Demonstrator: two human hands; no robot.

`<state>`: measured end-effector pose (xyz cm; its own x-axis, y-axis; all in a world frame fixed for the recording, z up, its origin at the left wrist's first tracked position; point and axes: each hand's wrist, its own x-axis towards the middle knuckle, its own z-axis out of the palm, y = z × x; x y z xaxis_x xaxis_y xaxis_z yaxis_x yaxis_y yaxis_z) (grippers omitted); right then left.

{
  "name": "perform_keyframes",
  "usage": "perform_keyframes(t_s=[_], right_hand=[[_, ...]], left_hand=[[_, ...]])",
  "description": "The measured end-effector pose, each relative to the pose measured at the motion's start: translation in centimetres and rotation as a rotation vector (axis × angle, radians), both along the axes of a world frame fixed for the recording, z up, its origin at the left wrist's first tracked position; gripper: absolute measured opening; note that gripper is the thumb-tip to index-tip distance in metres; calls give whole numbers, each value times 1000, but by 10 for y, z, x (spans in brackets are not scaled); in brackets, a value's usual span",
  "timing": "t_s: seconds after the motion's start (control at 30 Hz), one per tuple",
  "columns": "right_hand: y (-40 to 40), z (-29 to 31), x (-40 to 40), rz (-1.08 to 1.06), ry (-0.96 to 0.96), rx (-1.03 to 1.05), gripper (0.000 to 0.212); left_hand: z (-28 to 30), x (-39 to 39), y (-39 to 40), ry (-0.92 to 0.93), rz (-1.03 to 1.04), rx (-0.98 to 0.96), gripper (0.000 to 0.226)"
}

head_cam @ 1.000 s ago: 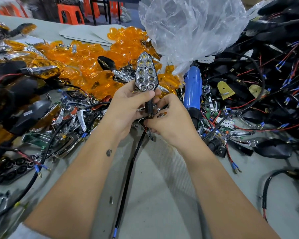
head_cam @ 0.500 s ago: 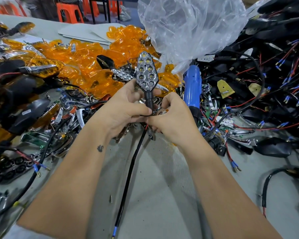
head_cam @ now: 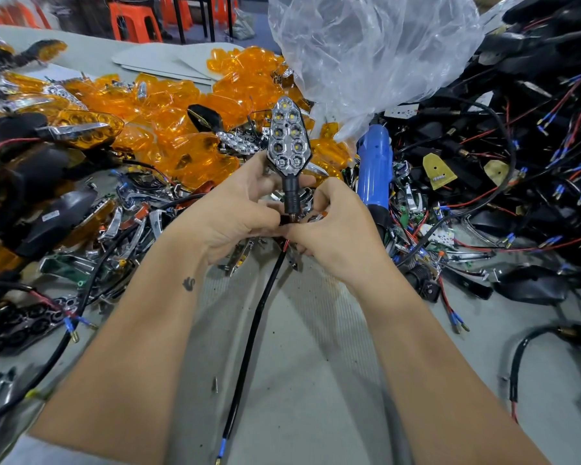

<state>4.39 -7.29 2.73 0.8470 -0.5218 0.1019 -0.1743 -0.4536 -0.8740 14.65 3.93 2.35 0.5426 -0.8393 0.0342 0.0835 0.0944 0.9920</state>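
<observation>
Higher than half second ago: lamp [head_cam: 289, 139], stem bare; left hand [head_cam: 235, 213] grips stem, steadying lamp upright at frame centre; right hand [head_cam: 336, 229] pinches cable [head_cam: 249, 347] just under stem, likely feeding wires; cable trails to bottom edge.

Grey table [head_cam: 316, 370] bears orange lenses [head_cam: 168, 105], wire bundles [head_cam: 534, 152], chrome parts [head_cam: 114, 226], black cable [head_cam: 249, 347].
</observation>
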Motion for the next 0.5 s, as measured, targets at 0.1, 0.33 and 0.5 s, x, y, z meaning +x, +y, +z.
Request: perform_keyframes(t_s=[0.1,0.33,0.5], right_hand=[[-1,-1,0,-1,-4,23,50],[-3,-3,1,8,-25,11,43],[-6,-4,1,18,-24,32,41]], left_hand=[[2,-1,2,-67,-33,36,104],[1,-2,2,-141,-67,49,107],[-3,-1,3,-124,-102,26,109]])
